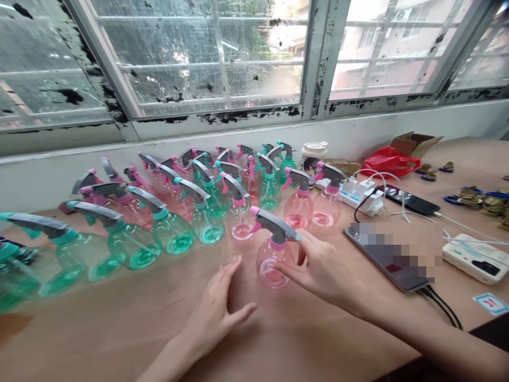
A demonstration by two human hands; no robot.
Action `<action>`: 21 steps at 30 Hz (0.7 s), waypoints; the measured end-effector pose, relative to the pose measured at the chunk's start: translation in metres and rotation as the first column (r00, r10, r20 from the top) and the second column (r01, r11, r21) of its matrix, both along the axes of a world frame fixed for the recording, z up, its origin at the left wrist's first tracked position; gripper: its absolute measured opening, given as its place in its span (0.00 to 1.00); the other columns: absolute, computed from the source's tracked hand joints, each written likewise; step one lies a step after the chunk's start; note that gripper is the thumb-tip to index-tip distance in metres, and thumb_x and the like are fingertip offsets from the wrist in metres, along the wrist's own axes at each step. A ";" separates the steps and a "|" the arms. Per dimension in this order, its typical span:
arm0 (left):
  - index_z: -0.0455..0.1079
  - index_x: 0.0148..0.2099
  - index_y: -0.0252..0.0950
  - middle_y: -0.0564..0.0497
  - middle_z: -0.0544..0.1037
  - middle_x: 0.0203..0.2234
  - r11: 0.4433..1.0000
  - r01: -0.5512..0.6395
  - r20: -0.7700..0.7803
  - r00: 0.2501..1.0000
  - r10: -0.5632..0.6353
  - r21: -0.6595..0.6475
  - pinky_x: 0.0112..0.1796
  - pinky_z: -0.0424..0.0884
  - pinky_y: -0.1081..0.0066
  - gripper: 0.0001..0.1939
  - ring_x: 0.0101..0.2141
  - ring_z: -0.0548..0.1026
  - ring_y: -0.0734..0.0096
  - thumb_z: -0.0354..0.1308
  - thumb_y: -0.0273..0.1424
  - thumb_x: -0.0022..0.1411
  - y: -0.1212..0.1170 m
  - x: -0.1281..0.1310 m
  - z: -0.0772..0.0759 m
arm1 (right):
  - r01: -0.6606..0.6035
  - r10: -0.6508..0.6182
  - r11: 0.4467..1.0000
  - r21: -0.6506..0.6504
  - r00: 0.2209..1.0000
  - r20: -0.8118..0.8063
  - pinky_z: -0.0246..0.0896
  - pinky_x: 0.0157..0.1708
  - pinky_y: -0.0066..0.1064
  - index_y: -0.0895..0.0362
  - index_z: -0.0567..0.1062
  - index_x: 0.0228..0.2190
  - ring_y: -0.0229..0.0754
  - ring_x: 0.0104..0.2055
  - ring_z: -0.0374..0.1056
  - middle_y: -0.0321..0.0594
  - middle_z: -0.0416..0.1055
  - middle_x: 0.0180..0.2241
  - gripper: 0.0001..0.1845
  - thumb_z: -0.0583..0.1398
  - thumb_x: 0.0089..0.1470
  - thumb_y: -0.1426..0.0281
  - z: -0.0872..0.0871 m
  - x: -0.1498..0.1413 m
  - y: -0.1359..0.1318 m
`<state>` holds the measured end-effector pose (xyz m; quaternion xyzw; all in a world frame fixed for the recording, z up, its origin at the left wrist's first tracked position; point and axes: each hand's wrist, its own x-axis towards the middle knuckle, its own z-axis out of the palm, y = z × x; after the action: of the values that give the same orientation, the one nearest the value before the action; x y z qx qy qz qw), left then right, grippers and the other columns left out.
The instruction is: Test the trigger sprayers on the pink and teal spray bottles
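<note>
A pink spray bottle point(267, 260) with a grey and pink trigger head stands upright near the middle of the table. My right hand point(318, 265) is at its right side, thumb against the front of the bottle and fingers reaching behind it, partly hidden. To the left of this bottle, apart from it, my left hand point(217, 300) is open with the fingers stretched and holds nothing. Just behind stand a clear pink spray bottle point(240, 215) and another pink spray bottle point(298, 208). Several green spray bottles run leftward, the nearest being a green spray bottle point(208, 225).
Along the window wall stand more pink and green bottles and a white lidded cup point(314, 148). Rightward are a power strip point(360, 197), a phone point(382, 254) with cables, another phone point(413, 200), a white power bank point(477, 257), a red bag point(387, 162) and brass-coloured parts point(469, 196).
</note>
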<state>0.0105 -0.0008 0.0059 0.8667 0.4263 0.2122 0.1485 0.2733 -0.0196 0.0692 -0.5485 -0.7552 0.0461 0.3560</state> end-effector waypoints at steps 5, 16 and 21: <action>0.41 0.70 0.44 0.41 0.59 0.65 0.993 0.105 0.155 0.983 -0.096 -0.055 0.58 0.62 0.50 0.48 0.62 0.60 0.48 0.65 0.45 0.57 -0.007 0.028 0.004 | -0.118 0.117 0.993 -0.010 0.992 -0.036 0.62 0.26 0.35 0.58 0.72 0.35 0.44 0.28 0.67 0.41 0.72 0.30 0.17 0.63 0.53 0.57 -0.001 -0.005 -0.019; 0.52 0.66 0.46 0.42 0.66 0.59 0.969 0.189 0.266 0.953 -0.142 -0.157 0.55 0.63 0.45 0.42 0.58 0.65 0.43 0.69 0.40 0.55 -0.016 0.042 0.016 | -0.491 0.405 0.867 -0.085 0.793 -0.456 0.64 0.44 0.39 0.56 0.69 0.45 0.45 0.43 0.68 0.43 0.70 0.42 0.28 0.70 0.46 0.59 0.014 -0.009 -0.004; 0.58 0.63 0.43 0.42 0.66 0.59 0.958 0.238 0.275 0.943 -0.187 -0.163 0.56 0.61 0.46 0.39 0.59 0.64 0.42 0.70 0.42 0.54 -0.015 0.042 0.017 | -0.614 0.505 0.787 -0.055 0.693 -0.515 0.60 0.31 0.30 0.57 0.69 0.37 0.37 0.32 0.63 0.35 0.65 0.33 0.21 0.68 0.47 0.59 0.025 -0.028 0.011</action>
<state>0.0525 -0.0154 0.0227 0.8543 0.3257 0.2628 0.3082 0.2454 -0.0081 0.0940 -0.2981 -0.7653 0.3699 0.4342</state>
